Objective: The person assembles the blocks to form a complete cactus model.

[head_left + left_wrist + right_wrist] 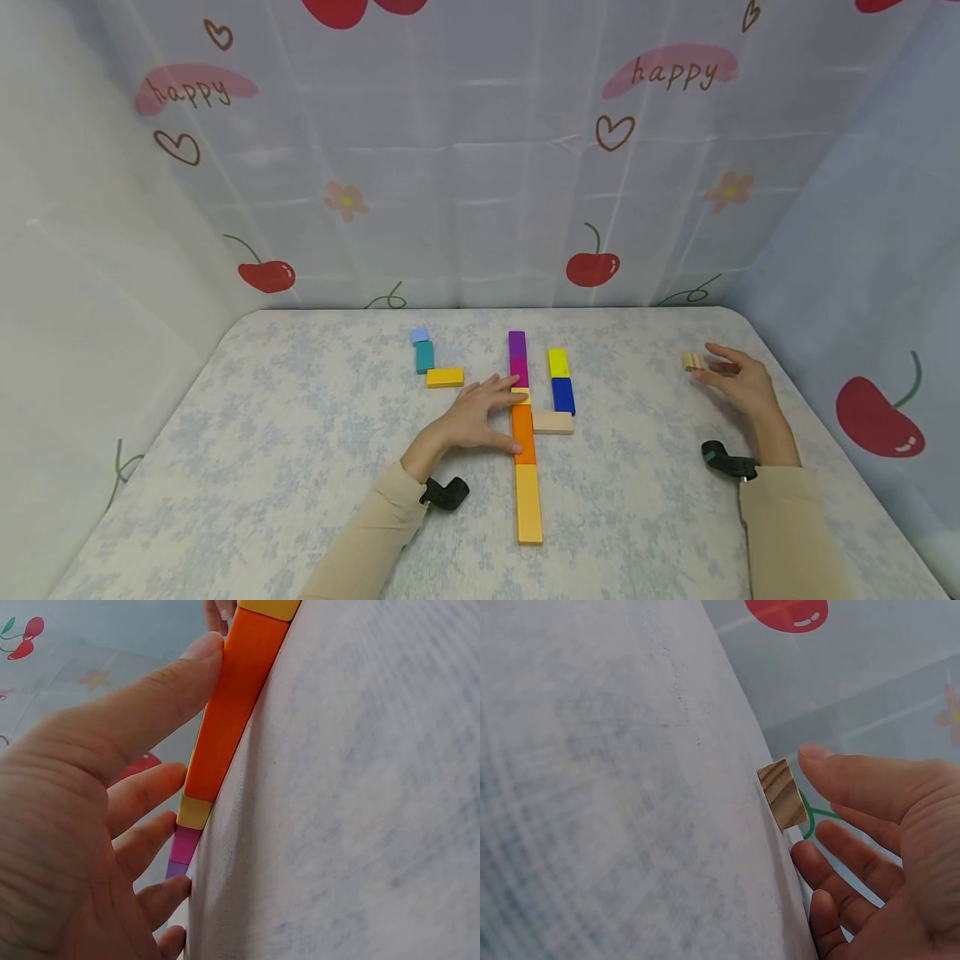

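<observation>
A column of coloured blocks runs down the middle of the table: purple (517,343), magenta (519,372), a small pale yellow block (521,397), orange (524,435) and a long yellow block (528,504). Spread along its left side is my left hand (474,417); the thumb lies at the orange block and some fingertips reach over the upper blocks. At the far right, my right hand (742,385) is beside a small wooden block (692,362). In the right wrist view a gap shows between the thumb and this block (783,795), whose grain is striped.
Left of the column lie a light blue block (419,335), a teal block (425,357) and a yellow block (445,378). To its right are a bright yellow block (558,362), a blue block (563,396) and a plain wooden block (553,423). A curtain (465,167) hangs behind the table.
</observation>
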`<action>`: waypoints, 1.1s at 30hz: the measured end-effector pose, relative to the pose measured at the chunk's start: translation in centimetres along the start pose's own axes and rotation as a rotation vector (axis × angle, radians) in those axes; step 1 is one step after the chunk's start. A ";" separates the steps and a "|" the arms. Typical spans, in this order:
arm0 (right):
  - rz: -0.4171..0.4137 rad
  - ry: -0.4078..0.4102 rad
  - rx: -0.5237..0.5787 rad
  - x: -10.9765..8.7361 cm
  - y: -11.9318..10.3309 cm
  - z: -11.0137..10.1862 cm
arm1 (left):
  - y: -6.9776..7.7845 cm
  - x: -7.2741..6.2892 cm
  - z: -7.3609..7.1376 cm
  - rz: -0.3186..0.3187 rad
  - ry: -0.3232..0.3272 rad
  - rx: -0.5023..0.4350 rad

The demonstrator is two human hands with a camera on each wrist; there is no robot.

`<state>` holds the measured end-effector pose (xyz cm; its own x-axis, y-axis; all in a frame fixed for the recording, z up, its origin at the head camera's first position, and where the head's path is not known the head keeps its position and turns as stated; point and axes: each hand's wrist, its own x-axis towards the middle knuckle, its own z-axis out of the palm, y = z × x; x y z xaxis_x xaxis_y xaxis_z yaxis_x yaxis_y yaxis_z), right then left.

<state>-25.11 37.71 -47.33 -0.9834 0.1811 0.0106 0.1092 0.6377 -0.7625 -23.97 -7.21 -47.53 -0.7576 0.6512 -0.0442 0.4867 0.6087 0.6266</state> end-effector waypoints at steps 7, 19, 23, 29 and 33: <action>-0.003 -0.007 -0.027 0.3 0.4 0.2 | -0.1 0.0 0.1 -0.004 0.005 0.003; -0.028 0.008 -0.041 0.5 0.5 0.6 | 0.0 0.0 0.0 -0.001 0.008 0.004; -0.034 0.019 -0.054 0.6 0.5 0.7 | 0.0 0.0 0.0 -0.005 0.007 0.005; -0.039 0.043 -0.089 0.7 0.4 0.9 | 0.0 0.0 0.0 -0.008 0.003 0.002; -0.051 0.069 -0.119 0.7 0.5 1.1 | 0.0 0.0 0.0 -0.009 0.002 -0.001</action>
<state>-25.94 37.34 -48.36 -0.9762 0.1949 0.0948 0.0802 0.7311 -0.6775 -23.97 -7.21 -47.52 -0.7625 0.6451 -0.0484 0.4798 0.6141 0.6267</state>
